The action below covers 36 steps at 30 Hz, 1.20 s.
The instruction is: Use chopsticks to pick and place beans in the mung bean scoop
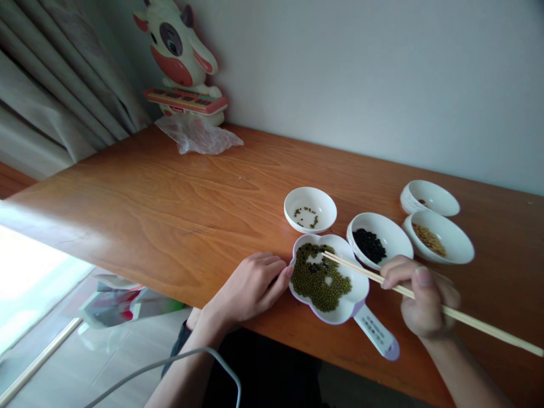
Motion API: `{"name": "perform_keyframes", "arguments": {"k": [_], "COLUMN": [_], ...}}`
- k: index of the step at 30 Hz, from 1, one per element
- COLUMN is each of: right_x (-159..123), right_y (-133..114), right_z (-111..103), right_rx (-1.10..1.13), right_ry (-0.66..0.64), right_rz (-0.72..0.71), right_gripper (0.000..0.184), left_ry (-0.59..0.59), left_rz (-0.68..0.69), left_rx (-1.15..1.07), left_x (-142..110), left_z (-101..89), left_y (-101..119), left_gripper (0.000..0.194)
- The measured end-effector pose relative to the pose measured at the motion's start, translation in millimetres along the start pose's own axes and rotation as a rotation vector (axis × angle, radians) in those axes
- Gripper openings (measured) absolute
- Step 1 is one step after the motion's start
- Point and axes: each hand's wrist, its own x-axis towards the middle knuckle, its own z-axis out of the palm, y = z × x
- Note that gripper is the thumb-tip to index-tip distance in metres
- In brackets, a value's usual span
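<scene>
Wooden table (212, 204), chopsticks (361, 270) over green beans (317, 286)

The dish (360, 288) right of centre is white, lilac-rimmed; its beans (317, 286) are green, the chopsticks (488, 328) pale yellow. Grain streaks the brown table (191, 209); upper left, the cow toy (193, 54) is cream-and-pink.

The left hand (260, 282) lies back upward, fingers (264, 259) loosely bent, thumb (277, 287) reaching forward. The right hand (427, 300) (a touch blurred) is pinched, fingers curled, its forearm (465, 371) slanting in from the lower right.
</scene>
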Motion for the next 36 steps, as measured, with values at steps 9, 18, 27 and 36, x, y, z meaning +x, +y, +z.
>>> {"name": "perform_keyframes", "arguments": {"k": [9,18,27,36], "right_x": [3,14,0,-8], "right_y": [-7,-17,-17,-5], "right_z": [-1,-2,-2,-2], "right_rx": [0.114,0.406,0.350,0.260], "right_ry": [-0.054,-0.147,-0.317,-0.376], "right_rz": [0.088,0.348,0.436,0.387], "right_gripper": [0.047,0.035,0.056,0.062], "left_ry": [-0.019,-0.015,-0.023,-0.020], "left_rz": [-0.027,-0.032,-0.047,-0.047], "left_rx": [-0.007,-0.020,-0.030,-0.039], "left_x": [-2,-3,-2,-2], "left_z": [3.2,3.2,2.8,1.9], "left_y": [-4,-4,-3,-2], "left_gripper": [0.044,0.043,0.042,0.044]}}
